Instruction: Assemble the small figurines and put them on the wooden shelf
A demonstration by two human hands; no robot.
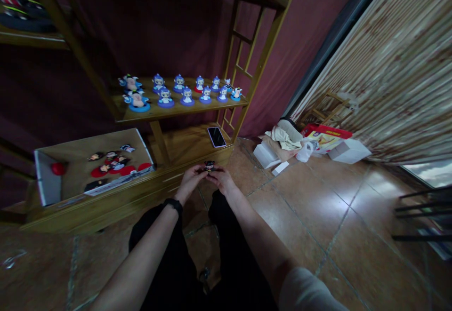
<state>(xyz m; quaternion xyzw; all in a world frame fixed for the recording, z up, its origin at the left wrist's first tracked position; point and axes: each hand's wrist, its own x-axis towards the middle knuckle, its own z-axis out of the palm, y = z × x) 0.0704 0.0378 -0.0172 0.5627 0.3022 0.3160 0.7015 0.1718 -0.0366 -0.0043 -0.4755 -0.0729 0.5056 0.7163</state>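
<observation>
A small dark-haired figurine (209, 165) is held between both hands, in front of the lower shelf's edge. My left hand (191, 179) is closed on its left side, with a black band on the wrist. From the other side my right hand (219, 178) grips the same figurine. Fingers cover its lower part. To the left, an open cardboard box (81, 147) on the lower shelf holds several dark figurines and red round bases (127, 170).
On the shelf (183, 109) above stand two rows of figurines on round bases, among them a purple-haired one (165, 96). A phone (216, 137) lies on the lower shelf. White boxes (266, 155), cloth and a red package (326, 134) sit on the tiled floor at right.
</observation>
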